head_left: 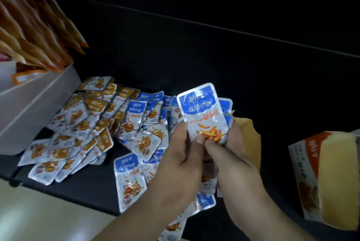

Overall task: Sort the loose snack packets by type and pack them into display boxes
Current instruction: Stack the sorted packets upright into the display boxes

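Both hands are up over the middle-right of the counter [93,186], clamped on a small stack of blue-topped packets [204,112]. The left hand [181,149] wraps the stack's left edge and the right hand [229,155] takes the right edge. Both thumbs pinch the bottom of the front packet, almost touching each other. The stack stands upright with the blue band on top, and a couple more blue corners peek out behind the front one.

Everything else is a loose heap [124,124] on the black counter, left of and under the hands. It's roughly split: orange-topped packets [87,124] sprawl on the left side, while the blue ones sit in the middle and run down beneath the wrists toward the near edge. Lots of overlap, nothing neat.

Far left there's a white box [39,96] right beside the orange ones, with a row of orange-edged packets [39,26] standing up in it and fanning out past the rim. Over on the right a display box [327,178] with orange and white print sits tilted, well apart from the heap, showing a plain yellowish face. A brown cardboard flap [251,133] shows just behind the right hand; can't tell what it belongs to. Pale floor [39,217] shows at the bottom left.
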A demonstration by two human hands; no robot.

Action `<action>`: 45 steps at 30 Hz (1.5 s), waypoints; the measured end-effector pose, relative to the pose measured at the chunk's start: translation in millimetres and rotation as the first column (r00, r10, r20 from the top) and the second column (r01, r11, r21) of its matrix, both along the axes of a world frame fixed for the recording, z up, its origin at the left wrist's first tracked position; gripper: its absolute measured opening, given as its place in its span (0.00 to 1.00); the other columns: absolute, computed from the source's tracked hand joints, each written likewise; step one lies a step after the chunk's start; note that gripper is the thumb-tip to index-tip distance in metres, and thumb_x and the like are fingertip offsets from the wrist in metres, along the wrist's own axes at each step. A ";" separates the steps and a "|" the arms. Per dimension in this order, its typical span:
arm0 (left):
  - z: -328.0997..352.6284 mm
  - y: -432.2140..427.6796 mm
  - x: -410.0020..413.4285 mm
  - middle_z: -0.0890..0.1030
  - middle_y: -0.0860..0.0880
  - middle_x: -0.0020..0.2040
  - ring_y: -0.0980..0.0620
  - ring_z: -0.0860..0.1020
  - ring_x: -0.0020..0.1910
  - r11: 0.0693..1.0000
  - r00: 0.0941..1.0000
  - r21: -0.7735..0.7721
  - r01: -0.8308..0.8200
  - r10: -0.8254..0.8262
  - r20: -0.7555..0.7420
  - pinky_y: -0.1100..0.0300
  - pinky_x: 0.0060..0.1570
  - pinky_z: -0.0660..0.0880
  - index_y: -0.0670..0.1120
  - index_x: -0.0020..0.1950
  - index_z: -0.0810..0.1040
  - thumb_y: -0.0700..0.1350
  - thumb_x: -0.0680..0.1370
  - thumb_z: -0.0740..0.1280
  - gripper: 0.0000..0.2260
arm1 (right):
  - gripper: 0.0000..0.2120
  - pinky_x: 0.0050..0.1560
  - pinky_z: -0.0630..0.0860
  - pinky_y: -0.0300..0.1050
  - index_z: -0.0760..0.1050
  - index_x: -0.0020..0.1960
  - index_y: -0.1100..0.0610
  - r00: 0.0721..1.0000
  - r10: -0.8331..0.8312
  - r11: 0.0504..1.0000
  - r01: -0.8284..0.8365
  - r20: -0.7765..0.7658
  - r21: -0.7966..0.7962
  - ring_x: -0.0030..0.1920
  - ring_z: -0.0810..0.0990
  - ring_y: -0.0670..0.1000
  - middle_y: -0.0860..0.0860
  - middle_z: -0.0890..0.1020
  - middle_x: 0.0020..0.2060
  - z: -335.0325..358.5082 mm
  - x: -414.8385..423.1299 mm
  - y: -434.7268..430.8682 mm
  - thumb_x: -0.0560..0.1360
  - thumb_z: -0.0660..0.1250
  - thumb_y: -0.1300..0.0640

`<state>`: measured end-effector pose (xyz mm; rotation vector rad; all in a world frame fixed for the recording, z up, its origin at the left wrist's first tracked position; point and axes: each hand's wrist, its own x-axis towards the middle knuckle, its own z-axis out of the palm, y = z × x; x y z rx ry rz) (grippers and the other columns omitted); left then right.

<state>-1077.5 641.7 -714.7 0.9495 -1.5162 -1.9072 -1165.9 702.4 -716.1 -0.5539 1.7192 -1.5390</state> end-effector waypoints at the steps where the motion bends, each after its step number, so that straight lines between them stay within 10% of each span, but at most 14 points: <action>1: -1.9 4.8 -3.9 0.86 0.55 0.53 0.55 0.85 0.52 1.000 1.000 -0.014 0.014 -0.014 -0.006 0.65 0.44 0.81 0.53 0.64 0.76 0.41 0.86 0.59 0.11 | 0.20 0.42 0.84 0.40 0.73 0.66 0.34 1.000 0.002 1.000 -0.002 0.010 0.001 0.50 0.86 0.42 0.38 0.86 0.51 3.5 -5.1 5.0 0.83 0.63 0.57; 11: -12.8 18.6 -69.5 0.84 0.54 0.61 0.57 0.80 0.64 0.953 0.986 -0.260 0.154 -0.165 -0.020 0.56 0.65 0.78 0.50 0.69 0.74 0.34 0.85 0.62 0.17 | 0.25 0.51 0.83 0.44 0.78 0.58 0.44 0.964 -0.013 0.999 0.026 -0.264 0.044 0.51 0.86 0.44 0.43 0.87 0.48 28.1 -99.3 46.3 0.72 0.75 0.72; 16: -38.0 26.1 -65.4 0.74 0.63 0.62 0.56 0.75 0.65 0.766 0.988 -0.638 0.080 0.025 0.154 0.56 0.61 0.77 0.59 0.72 0.72 0.39 0.78 0.70 0.25 | 0.21 0.44 0.83 0.39 0.80 0.55 0.51 0.971 -0.119 0.993 0.111 -0.209 -0.051 0.48 0.87 0.45 0.46 0.88 0.46 6.4 -92.4 42.8 0.73 0.71 0.75; 19: -57.6 28.8 -55.2 0.66 0.66 0.67 0.60 0.69 0.71 0.792 0.966 -0.610 0.021 0.141 0.215 0.72 0.65 0.70 0.65 0.75 0.65 0.39 0.75 0.74 0.36 | 0.21 0.42 0.79 0.31 0.78 0.55 0.48 0.954 -0.142 0.989 0.125 -0.263 -0.082 0.47 0.86 0.40 0.41 0.86 0.46 1.9 -94.8 39.3 0.75 0.70 0.74; 23: -67.1 19.6 -59.2 0.80 0.64 0.57 0.61 0.81 0.55 0.919 0.943 -0.369 0.136 -0.005 0.334 0.53 0.55 0.82 0.66 0.65 0.76 0.42 0.77 0.71 0.22 | 0.21 0.47 0.83 0.39 0.79 0.55 0.48 0.938 -0.199 0.980 0.182 -0.285 -0.084 0.49 0.86 0.43 0.43 0.87 0.47 -13.2 -103.6 35.8 0.74 0.72 0.73; 28: -68.0 21.2 -55.2 0.85 0.60 0.51 0.61 0.83 0.51 0.938 0.943 -0.313 0.150 -0.040 0.330 0.54 0.53 0.83 0.56 0.61 0.82 0.34 0.79 0.66 0.19 | 0.13 0.55 0.81 0.50 0.78 0.51 0.41 0.855 -0.157 0.976 0.210 -0.494 0.054 0.52 0.81 0.45 0.46 0.82 0.50 -36.5 -114.1 35.2 0.72 0.73 0.57; 32: -76.2 23.7 -40.5 0.85 0.61 0.52 0.61 0.82 0.52 0.928 0.938 -0.348 0.132 -0.003 0.347 0.58 0.54 0.81 0.57 0.61 0.82 0.34 0.79 0.66 0.20 | 0.18 0.62 0.74 0.38 0.76 0.52 0.39 0.766 -0.104 0.967 0.226 -0.634 0.115 0.59 0.75 0.45 0.42 0.74 0.56 -50.4 -116.0 35.6 0.73 0.76 0.60; 41: -73.1 10.8 -53.8 0.76 0.63 0.64 0.66 0.76 0.61 0.915 0.954 -0.388 0.111 0.011 0.299 0.61 0.57 0.79 0.60 0.76 0.69 0.47 0.80 0.71 0.26 | 0.15 0.61 0.80 0.50 0.75 0.52 0.33 0.907 -0.125 0.971 0.195 -0.402 0.136 0.57 0.78 0.40 0.42 0.76 0.59 -57.1 -110.8 30.3 0.74 0.76 0.51; 45: -49.9 -5.4 -75.6 0.79 0.61 0.55 0.67 0.78 0.47 0.843 0.974 -0.534 0.064 0.063 0.217 0.72 0.43 0.73 0.59 0.66 0.76 0.50 0.80 0.71 0.15 | 0.15 0.62 0.78 0.47 0.76 0.57 0.37 0.906 -0.065 0.976 0.144 -0.417 0.161 0.57 0.78 0.40 0.43 0.77 0.59 -58.0 -113.4 30.6 0.75 0.76 0.51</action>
